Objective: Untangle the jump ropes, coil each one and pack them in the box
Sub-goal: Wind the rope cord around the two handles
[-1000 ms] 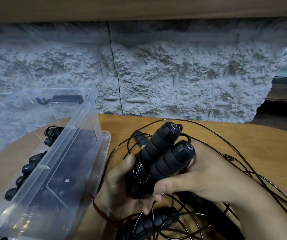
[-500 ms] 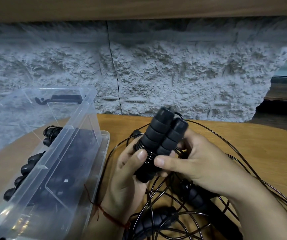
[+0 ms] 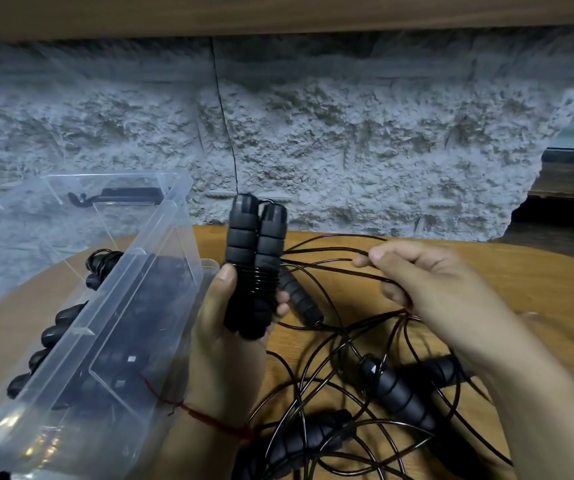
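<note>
My left hand (image 3: 225,327) grips a pair of black foam jump-rope handles (image 3: 254,258) held upright side by side, with thin black cord wound round their middle. To their right, my right hand (image 3: 430,282) pinches a strand of that cord (image 3: 327,268) and holds it out taut from the handles. Below both hands lies a tangle of black cords (image 3: 334,403) with loose handles (image 3: 399,396) on the wooden table (image 3: 507,268). The clear plastic box (image 3: 112,320) stands open at the left; dark coiled ropes show through its wall.
Black handles (image 3: 53,337) lie behind the box at the left. A rough grey stone wall (image 3: 347,150) runs right behind the table. Another handle (image 3: 299,299) lies just behind my left hand's fingers.
My left hand has raised the paired handles upright. My right hand has let go of them and moved right, drawing a strand of cord out sideways.
</note>
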